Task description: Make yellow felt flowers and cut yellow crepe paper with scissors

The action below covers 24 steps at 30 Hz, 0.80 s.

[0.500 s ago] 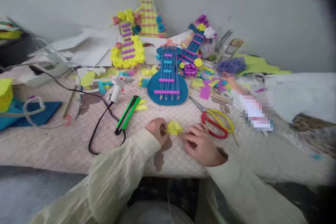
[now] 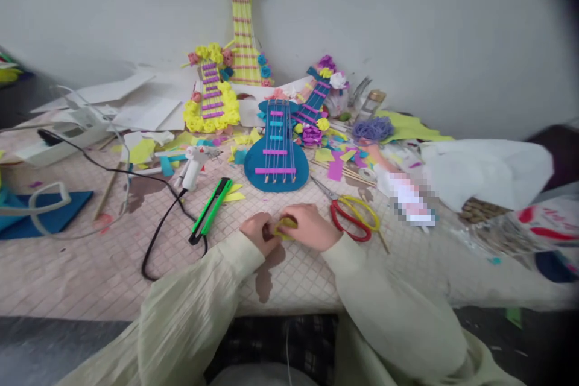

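A small piece of yellow paper (image 2: 286, 227) is pinched between my two hands above the near part of the table. My left hand (image 2: 261, 233) grips its left side with curled fingers. On the other side, my right hand (image 2: 311, 227) has closed over the paper and hides much of it. Just beyond my hands lies a blue cardboard guitar (image 2: 276, 164) with strings and pink and light-blue strips. Scissors (image 2: 352, 211) with red and yellow handles rest to the right of my right hand. To the left are a green utility knife (image 2: 210, 211) and a white glue gun (image 2: 193, 167).
Decorated guitars, one yellow (image 2: 243, 36) and one with yellow paper flowers (image 2: 233, 102), stand by the wall. Paper scraps (image 2: 335, 169) and purple yarn (image 2: 373, 128) lie behind. The glue gun's black cord (image 2: 156, 235) loops at left. A white bag (image 2: 484, 172) is at right.
My right hand has moved left and closed over the yellow paper, bringing both hands together. The paper now shows less. The whole view has shifted slightly.
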{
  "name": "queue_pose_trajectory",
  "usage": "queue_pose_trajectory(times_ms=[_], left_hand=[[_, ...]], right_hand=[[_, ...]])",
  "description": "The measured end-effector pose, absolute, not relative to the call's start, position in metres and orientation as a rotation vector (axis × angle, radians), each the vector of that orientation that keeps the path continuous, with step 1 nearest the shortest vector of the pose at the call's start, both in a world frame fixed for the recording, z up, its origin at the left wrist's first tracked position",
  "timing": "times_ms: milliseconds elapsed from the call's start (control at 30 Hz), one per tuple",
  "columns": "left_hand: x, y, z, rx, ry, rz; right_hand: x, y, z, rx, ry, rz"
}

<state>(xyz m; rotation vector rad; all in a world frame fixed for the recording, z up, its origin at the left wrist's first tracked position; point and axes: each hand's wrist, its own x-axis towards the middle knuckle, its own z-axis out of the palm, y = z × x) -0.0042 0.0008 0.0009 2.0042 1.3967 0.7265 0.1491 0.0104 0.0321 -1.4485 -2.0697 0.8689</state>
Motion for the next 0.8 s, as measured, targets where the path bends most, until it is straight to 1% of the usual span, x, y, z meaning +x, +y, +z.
queue_pose_trajectory(times_ms=[100, 200, 300, 400, 500, 667, 800], left_hand=[[-0.006, 0.000, -0.002, 1.882, 1.336, 0.871], [-0.005, 0.002, -0.003, 1.685, 1.261, 1.018], [0.000, 0.008, 0.001, 1.554, 1.181, 0.998], [0.005, 0.016, 0.007, 1.474, 1.097, 0.996], [0.007, 0.022, 0.013, 1.435, 1.055, 1.052], [0.007, 0.030, 0.020, 1.654, 0.993, 0.832], [0.007, 0.037, 0.020, 1.813, 1.016, 0.765]], right_hand=[[0.149, 0.013, 0.030, -1.426, -1.921, 0.975], [0.151, 0.010, 0.027, -1.382, -1.662, 1.081], [0.149, 0.003, 0.026, -1.351, -1.408, 1.144], [0.151, -0.004, 0.028, -1.326, -1.276, 1.207], [0.158, -0.005, 0.032, -1.291, -1.256, 1.270], [0.168, 0.000, 0.034, -1.347, -1.328, 1.188], [0.172, -0.003, 0.030, -1.373, -1.427, 1.260]])
